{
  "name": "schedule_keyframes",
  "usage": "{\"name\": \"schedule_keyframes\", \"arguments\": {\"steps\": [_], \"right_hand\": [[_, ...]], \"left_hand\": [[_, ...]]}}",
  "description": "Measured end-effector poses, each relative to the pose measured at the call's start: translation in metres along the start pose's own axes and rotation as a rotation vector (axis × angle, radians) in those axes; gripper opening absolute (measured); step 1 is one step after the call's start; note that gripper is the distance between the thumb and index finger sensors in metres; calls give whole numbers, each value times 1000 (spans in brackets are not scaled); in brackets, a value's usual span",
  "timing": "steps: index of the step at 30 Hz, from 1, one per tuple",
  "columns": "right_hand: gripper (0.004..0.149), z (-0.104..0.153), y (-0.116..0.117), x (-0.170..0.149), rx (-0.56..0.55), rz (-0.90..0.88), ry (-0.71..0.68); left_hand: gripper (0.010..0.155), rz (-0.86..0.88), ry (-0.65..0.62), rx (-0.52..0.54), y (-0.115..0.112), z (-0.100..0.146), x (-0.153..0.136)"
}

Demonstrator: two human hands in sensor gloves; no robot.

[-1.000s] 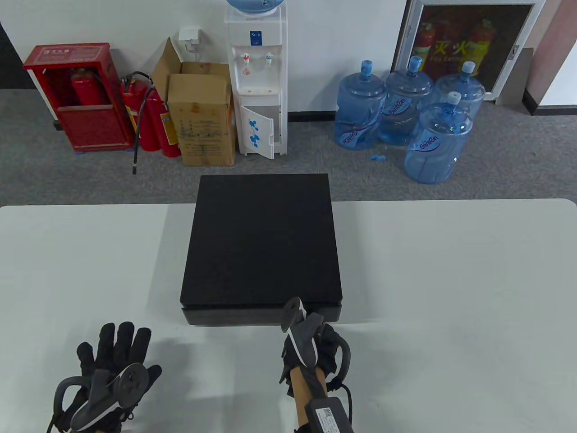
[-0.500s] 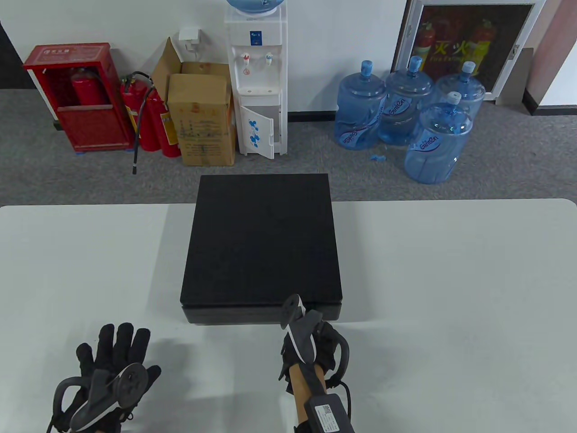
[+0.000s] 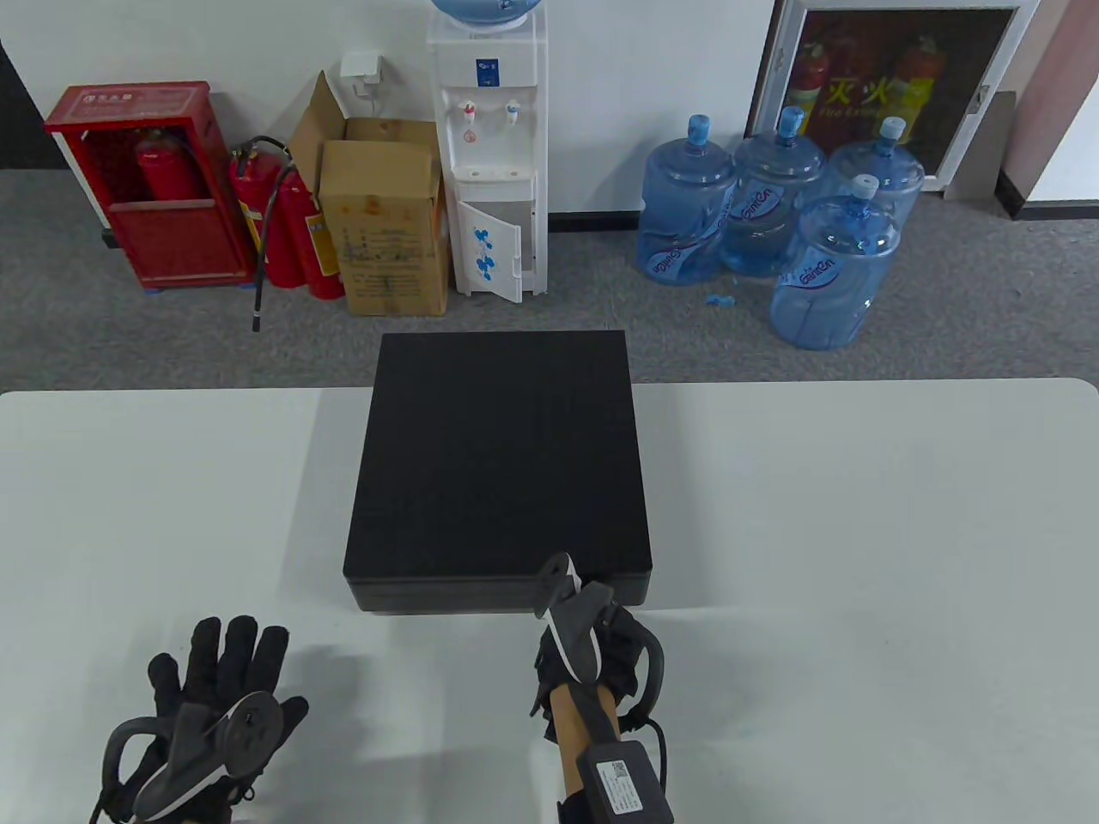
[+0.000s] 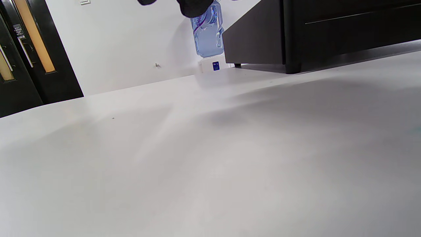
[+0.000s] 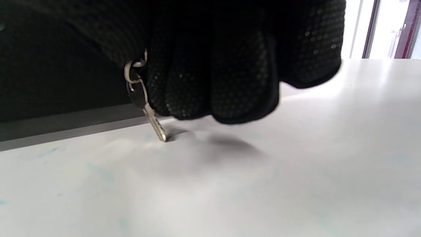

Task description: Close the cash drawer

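The black cash drawer box (image 3: 498,455) sits mid-table, its drawer front (image 3: 446,598) facing me and almost flush with the case. It also shows in the left wrist view (image 4: 345,29). My right hand (image 3: 611,631) is against the drawer front, right of centre, with its fingers (image 5: 223,82) curled. A key ring comes out between them, and a small silver key (image 5: 154,125) hangs from it with its tip on the table. My left hand (image 3: 223,669) rests flat on the table at the front left with its fingers spread, holding nothing.
The white table (image 3: 859,558) stretches to both sides of the box. Beyond its far edge on the floor stand a water dispenser (image 3: 489,154), several blue water bottles (image 3: 773,215), a cardboard box (image 3: 386,223) and red extinguishers (image 3: 292,223).
The drawer front has slid a little further into the case, and my right hand has moved forward with it. My left hand has not moved.
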State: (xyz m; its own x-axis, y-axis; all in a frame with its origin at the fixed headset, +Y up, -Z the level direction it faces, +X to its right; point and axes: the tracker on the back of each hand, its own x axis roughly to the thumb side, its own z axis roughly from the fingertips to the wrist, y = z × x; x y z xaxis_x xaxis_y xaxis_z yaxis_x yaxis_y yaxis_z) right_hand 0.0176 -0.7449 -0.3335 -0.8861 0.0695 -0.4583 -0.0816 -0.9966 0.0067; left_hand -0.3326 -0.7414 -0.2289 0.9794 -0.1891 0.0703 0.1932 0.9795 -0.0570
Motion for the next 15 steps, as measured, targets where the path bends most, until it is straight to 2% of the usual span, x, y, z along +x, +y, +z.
{"name": "schedule_keyframes", "arguments": {"steps": [11,15], "right_hand": [[46,-4,-1,-1,35,-23,12],[45,-9,-3,-8,109,-112,33]], "left_hand": [[81,1,-3,-4,0,0,0],[81,4,-3,-10,-1,1,0]]}}
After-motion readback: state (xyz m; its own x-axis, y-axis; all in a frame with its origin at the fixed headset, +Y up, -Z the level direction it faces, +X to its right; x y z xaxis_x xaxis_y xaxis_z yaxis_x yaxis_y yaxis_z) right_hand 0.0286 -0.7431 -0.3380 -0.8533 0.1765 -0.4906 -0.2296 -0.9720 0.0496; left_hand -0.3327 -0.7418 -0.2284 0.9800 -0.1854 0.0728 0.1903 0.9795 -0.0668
